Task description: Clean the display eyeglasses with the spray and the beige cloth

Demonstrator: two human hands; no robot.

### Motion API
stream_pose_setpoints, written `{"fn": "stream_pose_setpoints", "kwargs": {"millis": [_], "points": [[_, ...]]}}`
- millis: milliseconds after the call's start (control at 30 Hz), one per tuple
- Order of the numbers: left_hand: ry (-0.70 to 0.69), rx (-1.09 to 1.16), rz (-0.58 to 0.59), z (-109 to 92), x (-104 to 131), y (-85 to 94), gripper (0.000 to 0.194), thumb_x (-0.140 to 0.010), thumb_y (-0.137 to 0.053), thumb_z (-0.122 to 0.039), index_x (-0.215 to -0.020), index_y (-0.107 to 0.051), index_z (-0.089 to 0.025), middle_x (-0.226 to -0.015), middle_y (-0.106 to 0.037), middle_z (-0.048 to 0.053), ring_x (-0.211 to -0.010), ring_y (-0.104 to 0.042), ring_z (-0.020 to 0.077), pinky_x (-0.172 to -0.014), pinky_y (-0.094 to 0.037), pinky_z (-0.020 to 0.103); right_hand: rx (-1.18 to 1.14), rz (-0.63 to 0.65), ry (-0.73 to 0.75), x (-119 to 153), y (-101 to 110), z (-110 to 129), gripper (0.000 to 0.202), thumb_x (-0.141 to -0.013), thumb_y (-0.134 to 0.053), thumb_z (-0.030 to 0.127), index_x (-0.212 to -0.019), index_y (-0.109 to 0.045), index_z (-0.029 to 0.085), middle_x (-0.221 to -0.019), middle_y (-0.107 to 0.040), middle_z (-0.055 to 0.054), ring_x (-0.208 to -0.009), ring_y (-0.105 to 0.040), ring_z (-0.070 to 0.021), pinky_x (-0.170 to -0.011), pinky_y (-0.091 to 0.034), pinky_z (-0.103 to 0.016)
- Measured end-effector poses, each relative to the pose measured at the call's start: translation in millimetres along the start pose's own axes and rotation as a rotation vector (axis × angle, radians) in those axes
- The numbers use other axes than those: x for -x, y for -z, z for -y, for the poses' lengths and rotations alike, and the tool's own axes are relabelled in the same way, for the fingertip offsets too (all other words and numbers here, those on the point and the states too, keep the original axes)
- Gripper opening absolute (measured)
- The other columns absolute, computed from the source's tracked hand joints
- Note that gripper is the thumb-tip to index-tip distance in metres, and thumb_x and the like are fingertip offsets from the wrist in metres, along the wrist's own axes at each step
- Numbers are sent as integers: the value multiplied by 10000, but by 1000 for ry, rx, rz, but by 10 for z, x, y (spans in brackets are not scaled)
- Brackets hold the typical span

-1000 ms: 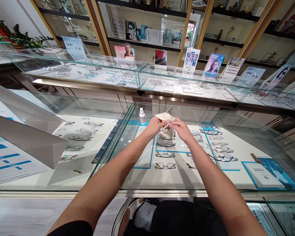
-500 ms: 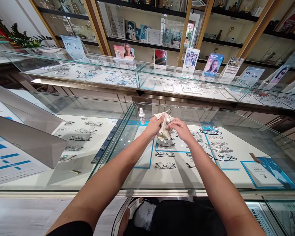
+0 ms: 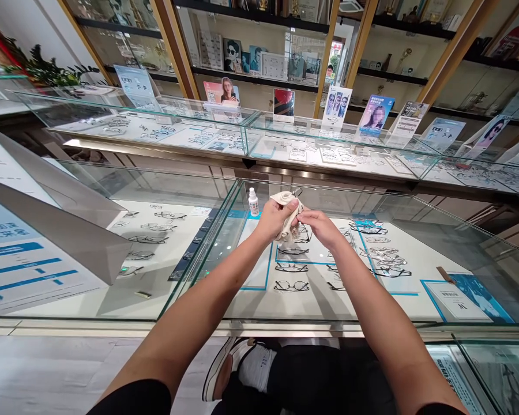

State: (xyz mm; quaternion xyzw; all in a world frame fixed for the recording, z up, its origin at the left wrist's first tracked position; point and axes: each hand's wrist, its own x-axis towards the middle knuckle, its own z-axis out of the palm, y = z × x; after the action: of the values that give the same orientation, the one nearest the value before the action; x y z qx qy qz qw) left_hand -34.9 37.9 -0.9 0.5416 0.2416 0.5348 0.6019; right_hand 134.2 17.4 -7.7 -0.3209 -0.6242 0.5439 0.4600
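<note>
Centre frame, above the glass tabletop (image 3: 328, 314): left hand (image 3: 274, 218) grip closed on beige cloth (image 3: 286, 214), wrapped over one lens of the glasses (image 3: 301, 230). Right hand (image 3: 322, 227) grip pinched on the frame. Wiping appears mid-course; glasses not yet set down; spray bottle (image 3: 253, 203) stands just left.

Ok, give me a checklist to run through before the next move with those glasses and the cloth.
1. Cloth gripped by left hand: ok.
2. Glasses pinched by right hand: ok.
3. Cloth wrapped over a lens: cannot tell, fingers hide it.
4. Glasses held above the glass counter, not resting on it: ok.
5. Small white bottle upright, apart from both hands: ok.
6. Lens clean: cannot tell.
</note>
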Motion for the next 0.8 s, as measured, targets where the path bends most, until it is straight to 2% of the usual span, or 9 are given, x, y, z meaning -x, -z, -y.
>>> {"fn": "stream_pose_setpoints", "kwargs": {"millis": [67, 133, 233, 300, 400, 500, 667, 733, 800], "points": [[15, 1, -20, -69, 29, -15, 470, -851, -784, -601, -798, -661, -151, -523, -573, -16, -460, -499, 105, -501, -421, 249, -10, 21, 32, 27, -25, 55, 258, -858, -773, 471, -819, -850, 228, -1031, -693, -50, -1068, -595, -236, -1067, -396, -372], [28, 15, -13, -120, 51, 11, 478, -853, -780, -608, -845, -690, -139, -589, -635, 14, -515, -560, 124, -532, -457, 253, -30, 8, 45, 49, -29, 97, 256, -856, -781, 475, -823, -854, 232, -1025, -693, -52, -1081, -595, -240, -1074, -394, -372], [78, 79, 87, -152, 90, 81, 479, -793, -870, -509, -1033, -729, -119, -842, -756, 78, -721, -689, 177, -671, -540, 278, -76, -5, 28, 64, -13, 132, 274, -841, -794, 489, -812, -855, 223, -1057, -684, -62, -1052, -597, -232, -1005, -432, -352], [97, 120, 145, -142, 122, 102, 541, -747, -920, -426, -1148, -717, -125, -1002, -778, 108, -856, -727, 215, -773, -562, 307, -106, -5, 4, 67, -5, 134, 290, -822, -810, 503, -796, -851, 218, -1069, -672, -65, -999, -600, -217, -939, -456, -341], [69, 143, 137, -100, 162, 72, 567, -716, -945, -366, -1172, -708, -124, -1074, -772, 126, -947, -727, 234, -860, -553, 327, -112, -11, -10, 66, -13, 108, 309, -813, -820, 533, -798, -849, 226, -1050, -657, -62, -974, -597, -209, -903, -466, -336], [36, 132, 46, -64, 186, 21, 485, -712, -946, -374, -1053, -706, -125, -991, -765, 95, -877, -700, 188, -825, -538, 292, -23, 23, 9, 71, -47, 72, 321, -846, -796, 551, -828, -851, 235, -1032, -653, -57, -1028, -605, -221, -984, -449, -357], [76, 61, -104, -62, 217, 21, 462, -769, -876, -539, -829, -628, -154, -632, -619, -24, -528, -506, 87, -526, -397, 220, 104, 92, -34, 86, -142, 59, 374, -854, -776, 592, -865, -856, 227, -1045, -640, -56, -1033, -618, -231, -1022, -440, -385], [71, 38, -130, -69, 214, 56, 493, -790, -840, -595, -780, -618, -155, -598, -597, -25, -511, -496, 87, -513, -392, 221, 120, 90, -37, 86, -160, 59, 385, -860, -765, 599, -883, -855, 225, -1041, -644, -55, -1025, -613, -230, -1010, -438, -383], [62, 43, -141, -75, 200, 103, 501, -793, -829, -614, -790, -644, -147, -632, -632, -6, -545, -547, 105, -543, -439, 232, 118, 60, -18, 80, -150, 50, 372, -874, -754, 587, -913, -855, 232, -1023, -652, -51, -1025, -603, -228, -1010, -426, -379]]}}
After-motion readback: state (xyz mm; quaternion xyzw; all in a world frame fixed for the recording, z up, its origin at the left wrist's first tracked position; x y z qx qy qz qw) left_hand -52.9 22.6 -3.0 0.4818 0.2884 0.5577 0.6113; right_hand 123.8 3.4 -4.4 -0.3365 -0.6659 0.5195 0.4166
